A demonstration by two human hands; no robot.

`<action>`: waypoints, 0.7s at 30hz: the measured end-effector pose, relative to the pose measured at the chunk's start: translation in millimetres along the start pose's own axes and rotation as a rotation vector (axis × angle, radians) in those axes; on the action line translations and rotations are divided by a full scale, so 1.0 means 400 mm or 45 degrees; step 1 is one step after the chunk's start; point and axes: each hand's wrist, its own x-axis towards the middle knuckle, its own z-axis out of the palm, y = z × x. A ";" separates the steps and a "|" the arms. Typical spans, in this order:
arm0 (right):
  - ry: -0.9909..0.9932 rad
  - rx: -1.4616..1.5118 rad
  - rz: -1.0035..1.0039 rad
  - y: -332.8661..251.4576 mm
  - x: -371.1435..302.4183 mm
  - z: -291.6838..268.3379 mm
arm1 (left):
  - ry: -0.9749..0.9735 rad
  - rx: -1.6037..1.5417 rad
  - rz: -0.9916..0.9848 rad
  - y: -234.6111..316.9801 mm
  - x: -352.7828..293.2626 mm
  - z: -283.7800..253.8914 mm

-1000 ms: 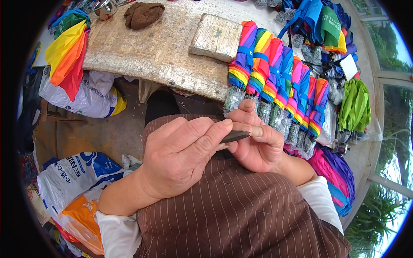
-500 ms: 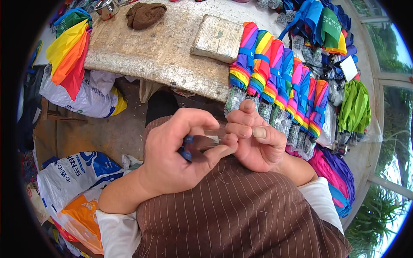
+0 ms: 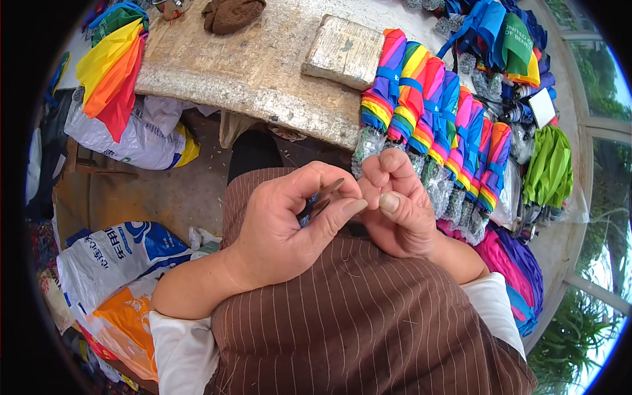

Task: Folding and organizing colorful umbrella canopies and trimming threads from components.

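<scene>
My left hand is closed around small thread snips with blue on the handle. The dark blades poke out between thumb and index finger, angled up to the right. Thumb and index tip of that hand also come together close to the right fingertips. My right hand is closed in a pinch, thumb against curled fingers. Whatever lies between the fingertips of the two hands is too fine to make out. Both hands hover above my brown striped apron.
Ahead is a worn worktable bearing a paint-stained block and a brown cloth. Folded rainbow umbrellas lie in a row at right; a green umbrella is beyond. A rainbow umbrella hangs at left above plastic sacks.
The snips have turned in my left hand: their blades pointed at the right fingertips and now tilt upward, away from them. The hands stay close together. The view has shifted slightly.
</scene>
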 end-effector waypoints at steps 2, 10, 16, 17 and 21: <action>0.007 -0.030 -0.035 0.002 0.000 0.002 | 0.027 0.003 0.001 0.000 -0.003 0.001; -0.057 -0.312 -0.280 0.003 0.002 -0.006 | -0.009 -0.048 -0.073 0.005 -0.010 0.000; -0.133 -0.571 -0.418 -0.004 0.001 -0.005 | -0.029 -0.087 -0.102 0.007 -0.008 0.000; -0.142 -0.711 -0.476 -0.006 0.002 -0.005 | -0.028 -0.088 -0.103 0.005 -0.009 0.000; -0.216 -1.079 -0.608 -0.016 0.005 -0.013 | -0.015 -0.170 -0.128 -0.007 -0.013 -0.001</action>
